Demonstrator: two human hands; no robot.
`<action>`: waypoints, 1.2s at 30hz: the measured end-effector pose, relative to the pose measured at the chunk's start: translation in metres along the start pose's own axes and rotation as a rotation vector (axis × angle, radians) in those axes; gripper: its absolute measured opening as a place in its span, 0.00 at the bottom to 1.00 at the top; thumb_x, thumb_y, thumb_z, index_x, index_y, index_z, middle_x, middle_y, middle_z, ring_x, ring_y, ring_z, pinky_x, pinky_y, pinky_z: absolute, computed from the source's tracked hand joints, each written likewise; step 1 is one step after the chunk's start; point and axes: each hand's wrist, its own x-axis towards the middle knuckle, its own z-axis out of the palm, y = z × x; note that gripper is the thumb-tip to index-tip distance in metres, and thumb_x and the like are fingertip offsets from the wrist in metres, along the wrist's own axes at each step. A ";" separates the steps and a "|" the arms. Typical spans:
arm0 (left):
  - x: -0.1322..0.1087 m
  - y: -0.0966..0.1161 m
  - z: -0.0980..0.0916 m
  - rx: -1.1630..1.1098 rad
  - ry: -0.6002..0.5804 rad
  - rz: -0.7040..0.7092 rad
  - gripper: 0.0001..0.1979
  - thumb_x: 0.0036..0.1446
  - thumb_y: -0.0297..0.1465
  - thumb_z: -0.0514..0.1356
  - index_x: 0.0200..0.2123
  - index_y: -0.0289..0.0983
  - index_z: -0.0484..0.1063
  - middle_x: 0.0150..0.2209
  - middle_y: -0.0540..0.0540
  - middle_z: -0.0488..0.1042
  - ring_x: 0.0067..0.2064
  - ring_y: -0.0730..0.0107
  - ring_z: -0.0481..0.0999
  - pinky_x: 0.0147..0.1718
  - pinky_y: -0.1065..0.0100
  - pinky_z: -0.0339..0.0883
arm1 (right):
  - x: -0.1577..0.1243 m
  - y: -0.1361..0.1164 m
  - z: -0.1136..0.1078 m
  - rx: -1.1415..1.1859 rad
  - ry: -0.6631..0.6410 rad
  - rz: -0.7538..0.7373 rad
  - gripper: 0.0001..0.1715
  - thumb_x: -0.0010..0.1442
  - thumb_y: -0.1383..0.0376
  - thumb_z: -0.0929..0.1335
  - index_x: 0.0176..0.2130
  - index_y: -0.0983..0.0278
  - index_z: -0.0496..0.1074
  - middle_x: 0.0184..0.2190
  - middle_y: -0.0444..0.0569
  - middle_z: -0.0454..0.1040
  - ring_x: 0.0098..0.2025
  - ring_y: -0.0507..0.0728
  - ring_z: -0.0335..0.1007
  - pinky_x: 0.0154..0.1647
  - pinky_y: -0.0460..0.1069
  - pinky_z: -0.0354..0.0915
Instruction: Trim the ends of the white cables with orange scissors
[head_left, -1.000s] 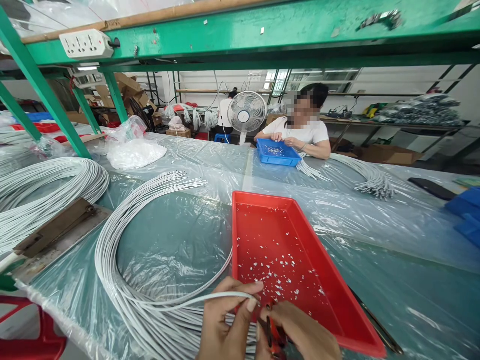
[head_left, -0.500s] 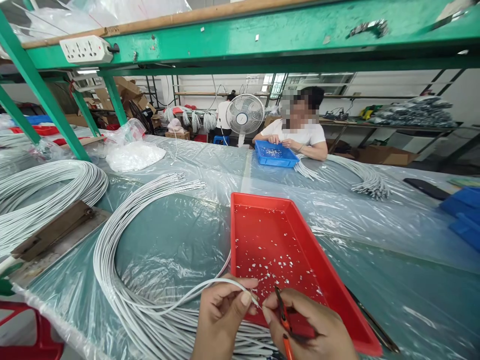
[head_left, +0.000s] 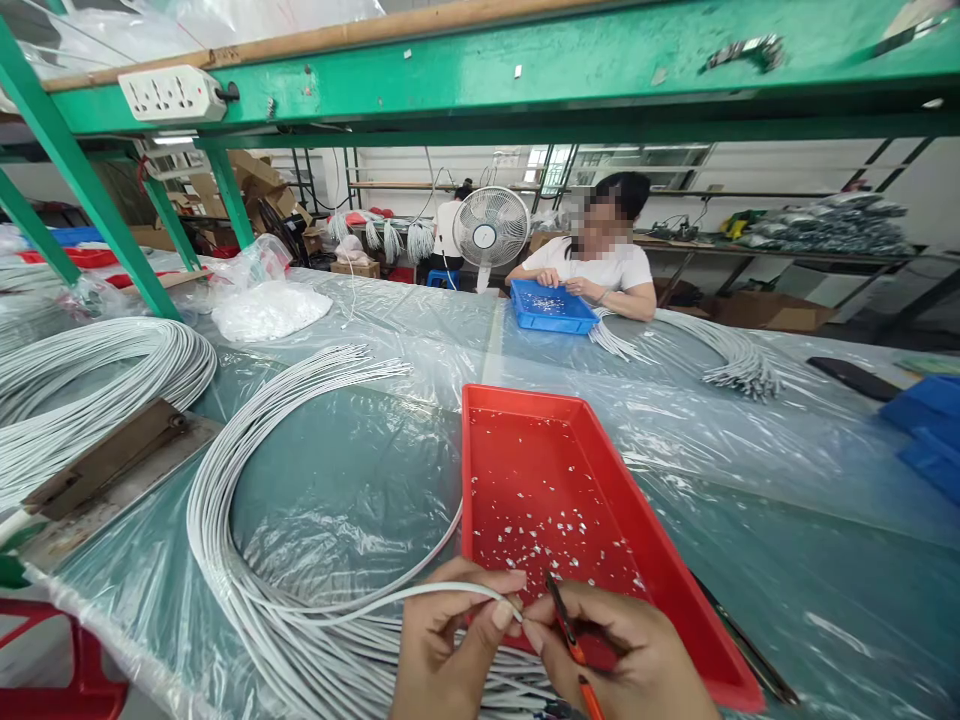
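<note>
A white cable (head_left: 450,588) runs from the large coiled bundle (head_left: 214,500) into my left hand (head_left: 457,640), whose thumb and fingers pinch it near its end. My right hand (head_left: 615,650) is closed around a slim tool with orange handles (head_left: 576,652); its thumb and index fingertips meet at the cable's tip. Both hands are over the near left corner of a red tray (head_left: 540,470) scattered with small white and silvery scraps. The very tip of the cable is too small to make out between the fingers.
Long metal tweezers (head_left: 742,640) lie right of the tray. A metal block (head_left: 112,460) and another cable coil (head_left: 172,350) are at left. Across the table a person (head_left: 592,260) works at a blue tray (head_left: 551,308). A green shelf beam (head_left: 450,70) spans above.
Both hands have shifted slightly, and the held cable lies a little lower. The tool in my right hand has tilted a bit. The loose cable loop near the tray has moved.
</note>
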 end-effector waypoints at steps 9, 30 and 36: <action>0.001 0.002 0.002 -0.141 0.004 -0.023 0.05 0.51 0.26 0.60 0.29 0.36 0.77 0.30 0.46 0.72 0.27 0.72 0.70 0.26 0.72 0.65 | 0.009 -0.011 0.004 0.471 -0.165 0.450 0.09 0.39 0.67 0.68 0.17 0.66 0.62 0.12 0.39 0.60 0.16 0.46 0.51 0.17 0.42 0.49; 0.011 0.023 0.001 -0.290 -0.003 -0.185 0.06 0.47 0.30 0.64 0.31 0.38 0.79 0.25 0.48 0.74 0.24 0.77 0.69 0.26 0.76 0.64 | 0.006 -0.015 0.012 0.627 -0.033 0.380 0.09 0.37 0.67 0.74 0.20 0.68 0.69 0.15 0.39 0.62 0.19 0.45 0.54 0.20 0.40 0.53; 0.006 0.017 -0.001 -0.038 0.026 -0.084 0.07 0.49 0.32 0.62 0.29 0.36 0.79 0.31 0.42 0.75 0.31 0.66 0.72 0.31 0.69 0.67 | 0.002 -0.014 0.012 0.349 0.025 0.249 0.06 0.40 0.69 0.70 0.20 0.66 0.67 0.16 0.40 0.64 0.19 0.47 0.56 0.20 0.41 0.55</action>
